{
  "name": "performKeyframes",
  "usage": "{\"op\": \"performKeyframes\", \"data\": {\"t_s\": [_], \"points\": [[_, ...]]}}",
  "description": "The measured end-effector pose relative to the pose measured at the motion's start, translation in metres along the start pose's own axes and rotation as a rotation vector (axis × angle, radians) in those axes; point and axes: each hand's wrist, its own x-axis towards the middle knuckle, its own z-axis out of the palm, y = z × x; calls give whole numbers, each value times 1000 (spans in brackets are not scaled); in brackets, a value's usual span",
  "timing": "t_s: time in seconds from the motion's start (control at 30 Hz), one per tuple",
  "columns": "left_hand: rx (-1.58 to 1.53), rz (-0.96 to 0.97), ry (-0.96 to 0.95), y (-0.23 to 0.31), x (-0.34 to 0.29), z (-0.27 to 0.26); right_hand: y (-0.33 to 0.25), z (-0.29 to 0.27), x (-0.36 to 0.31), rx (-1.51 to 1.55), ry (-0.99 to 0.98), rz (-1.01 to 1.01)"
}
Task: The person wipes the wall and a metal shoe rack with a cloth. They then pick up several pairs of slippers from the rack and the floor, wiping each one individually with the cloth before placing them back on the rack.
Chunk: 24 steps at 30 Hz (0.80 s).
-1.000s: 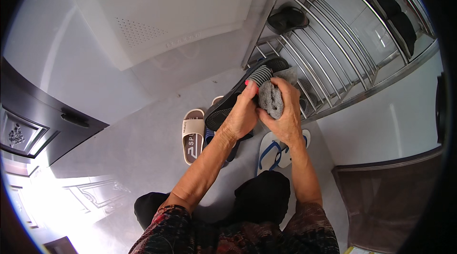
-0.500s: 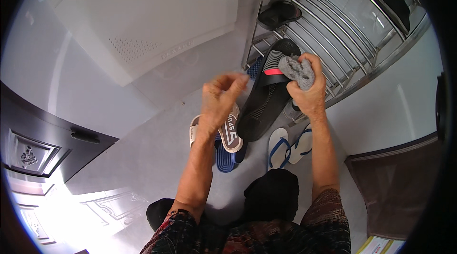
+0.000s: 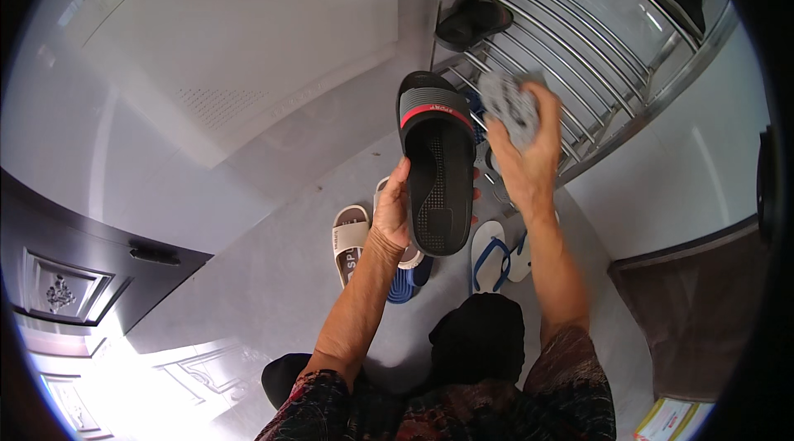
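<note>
My left hand (image 3: 394, 209) grips a black slide sandal (image 3: 443, 185) from beneath, thumb along its left edge and fingertips showing at its right edge. The sandal stands toe up, its insole facing me, with a grey strap edged in red across it. To its right my right hand (image 3: 531, 139) is closed around a grey cloth (image 3: 509, 102), which is slightly blurred and apart from the sandal.
A metal shoe rack (image 3: 571, 52) fills the upper right, with a dark slipper (image 3: 474, 23) on it. On the floor lie beige slides (image 3: 351, 234), a blue slipper (image 3: 400, 286) and white flip-flops (image 3: 486, 263) with blue straps. A dark brown panel (image 3: 686, 317) stands at right.
My left hand, empty before, has taken hold of the black sandal. The sandal has turned more upright and its insole now faces me. My right hand with the cloth has come away from it.
</note>
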Motion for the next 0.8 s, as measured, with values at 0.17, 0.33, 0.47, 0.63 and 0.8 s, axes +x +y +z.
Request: {"op": "performKeyframes", "data": {"t_s": [0.17, 0.33, 0.47, 0.63, 0.8], "points": [[-174, 108, 106, 5, 1, -35, -33, 6, -64, -316, -580, -214], [-95, 129, 210, 1, 0, -25, -31, -8, -84, -278, -755, -263], [143, 266, 292, -3, 3, -23, -14, 9, -71, -190, -568, -210], [274, 303, 376, -21, 14, -1, -1, 41, -42, -537, -232, -104], [273, 323, 425, -9, 8, -6, -1, 38, -36, -270, -467, -140]]}}
